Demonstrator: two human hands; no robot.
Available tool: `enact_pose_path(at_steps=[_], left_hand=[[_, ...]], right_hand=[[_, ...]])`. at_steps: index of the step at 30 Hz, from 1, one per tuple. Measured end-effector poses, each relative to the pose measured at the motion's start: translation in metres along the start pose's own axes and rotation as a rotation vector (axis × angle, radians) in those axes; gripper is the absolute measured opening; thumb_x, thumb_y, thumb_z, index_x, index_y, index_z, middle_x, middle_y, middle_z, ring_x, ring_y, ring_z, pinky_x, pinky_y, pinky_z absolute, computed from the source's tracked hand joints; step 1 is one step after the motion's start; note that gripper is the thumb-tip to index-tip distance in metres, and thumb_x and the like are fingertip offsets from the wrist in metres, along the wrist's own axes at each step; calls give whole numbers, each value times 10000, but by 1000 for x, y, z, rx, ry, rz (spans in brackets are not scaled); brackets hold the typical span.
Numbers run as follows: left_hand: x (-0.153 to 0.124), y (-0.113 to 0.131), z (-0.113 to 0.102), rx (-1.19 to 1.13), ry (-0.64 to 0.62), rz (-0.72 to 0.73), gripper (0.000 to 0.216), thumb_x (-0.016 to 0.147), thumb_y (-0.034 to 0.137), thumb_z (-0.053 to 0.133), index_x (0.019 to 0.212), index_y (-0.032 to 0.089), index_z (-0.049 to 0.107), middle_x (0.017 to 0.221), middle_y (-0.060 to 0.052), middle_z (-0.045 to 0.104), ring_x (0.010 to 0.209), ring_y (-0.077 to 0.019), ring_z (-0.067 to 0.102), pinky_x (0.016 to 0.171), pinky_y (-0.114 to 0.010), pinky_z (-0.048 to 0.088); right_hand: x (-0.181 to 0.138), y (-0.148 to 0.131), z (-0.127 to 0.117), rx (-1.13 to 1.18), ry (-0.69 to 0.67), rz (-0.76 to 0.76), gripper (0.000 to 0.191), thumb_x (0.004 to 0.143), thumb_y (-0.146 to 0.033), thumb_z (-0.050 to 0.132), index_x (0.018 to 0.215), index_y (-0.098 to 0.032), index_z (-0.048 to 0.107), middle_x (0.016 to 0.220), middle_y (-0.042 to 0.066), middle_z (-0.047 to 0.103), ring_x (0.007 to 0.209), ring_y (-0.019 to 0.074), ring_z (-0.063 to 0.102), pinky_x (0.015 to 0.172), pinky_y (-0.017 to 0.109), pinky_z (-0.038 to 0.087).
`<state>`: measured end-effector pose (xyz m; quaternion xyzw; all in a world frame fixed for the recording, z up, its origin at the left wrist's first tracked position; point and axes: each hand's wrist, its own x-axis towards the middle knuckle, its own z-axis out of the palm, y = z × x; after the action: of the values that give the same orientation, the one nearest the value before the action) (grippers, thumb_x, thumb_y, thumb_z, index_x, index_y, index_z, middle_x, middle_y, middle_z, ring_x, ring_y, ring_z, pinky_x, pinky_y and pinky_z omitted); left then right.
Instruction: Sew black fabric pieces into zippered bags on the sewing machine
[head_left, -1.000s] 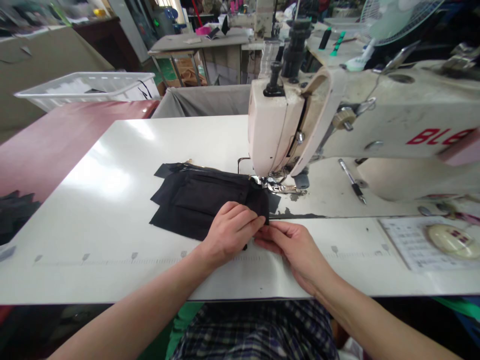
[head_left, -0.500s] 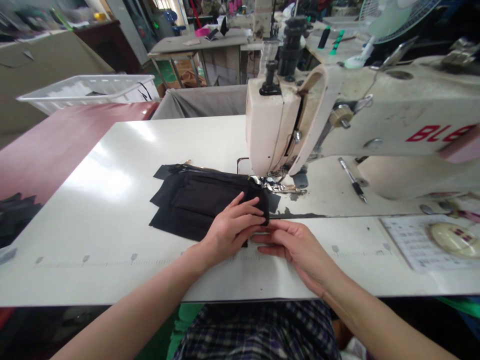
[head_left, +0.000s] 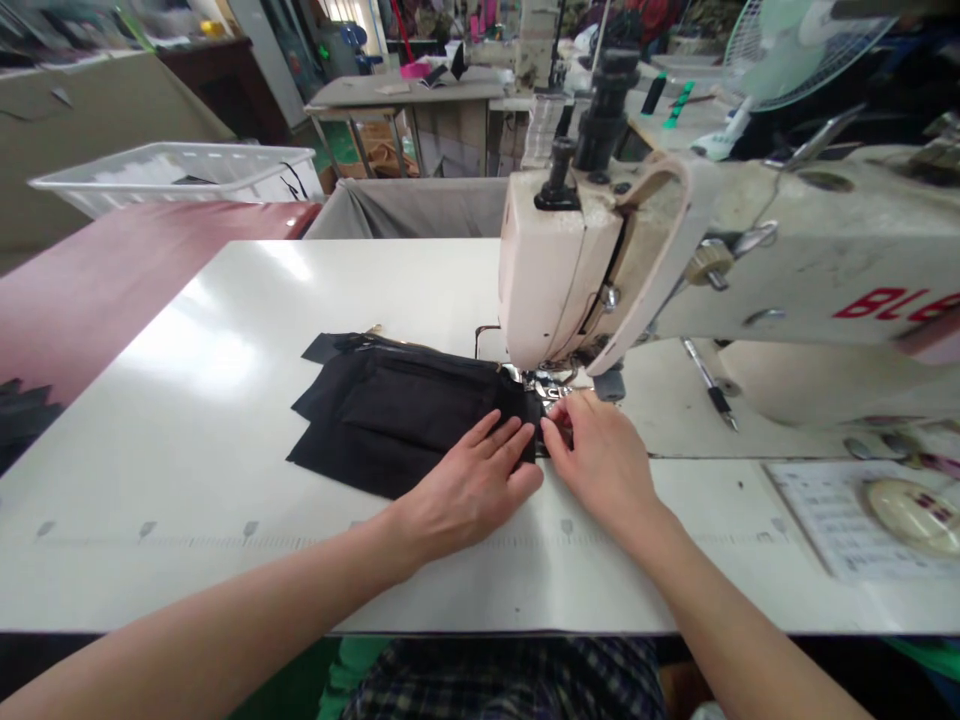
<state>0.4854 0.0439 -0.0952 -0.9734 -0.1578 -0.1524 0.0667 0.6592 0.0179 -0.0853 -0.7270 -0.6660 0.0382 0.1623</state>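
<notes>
Your hands have slid forward with the black fabric panel. Its right edge now lies at the presser foot, just ahead of your right hand, which pinches that edge between thumb and forefinger. Your left hand lies flat, fingers extended, pressing the matte, layered cloth onto the glossy white table.

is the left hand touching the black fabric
Touching. The head view shows the left hand lying flat, its fingers resting on the near right corner of the black fabric.
</notes>
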Motion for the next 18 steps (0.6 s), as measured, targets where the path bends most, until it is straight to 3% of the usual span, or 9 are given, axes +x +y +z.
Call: enact_pose_path(at_steps=[4, 6, 9, 14, 18], left_hand=[[0, 3, 3, -30, -9, -40, 154, 943, 155, 418, 848, 130, 536, 1256, -210, 600, 1197, -305, 570, 1005, -467, 475], [-1, 2, 4, -58, 22, -31, 158, 943, 153, 423, 851, 124, 548, 1235, -212, 612, 1185, -314, 578, 996, -474, 481], [-2, 2, 4, -91, 78, -26, 133, 934, 144, 449, 886, 126, 571, 1180, -204, 643, 1169, -310, 591, 980, -479, 494], [-2, 3, 5, -105, 190, -49, 133, 926, 144, 476, 881, 133, 601, 1149, -169, 667, 1136, -298, 615, 949, -462, 530], [-3, 4, 6, -105, 226, -65, 151, 927, 146, 479, 870, 132, 618, 1106, -136, 687, 1093, -269, 641, 937, -432, 548]], right_hand=[[-5, 1, -2, 143, 4, 32, 119, 882, -257, 477, 810, -200, 553, 808, 66, 650, 723, 226, 610, 641, 339, 465], [-13, 4, -3, 360, -15, 25, 124, 881, -267, 471, 944, -203, 556, 924, 72, 682, 849, 232, 643, 749, 362, 504], [-27, 6, -3, 564, -63, -37, 306, 902, -249, 440, 1203, -214, 488, 1169, 87, 654, 1127, 238, 585, 977, 438, 450], [-33, 11, 2, 417, -10, -173, 355, 934, -235, 402, 1274, -207, 502, 1328, 104, 549, 1237, 238, 505, 1039, 459, 432], [-31, 16, 4, 297, -50, -332, 406, 951, -205, 374, 1347, -197, 464, 1386, 103, 501, 1324, 247, 408, 1104, 503, 356]])
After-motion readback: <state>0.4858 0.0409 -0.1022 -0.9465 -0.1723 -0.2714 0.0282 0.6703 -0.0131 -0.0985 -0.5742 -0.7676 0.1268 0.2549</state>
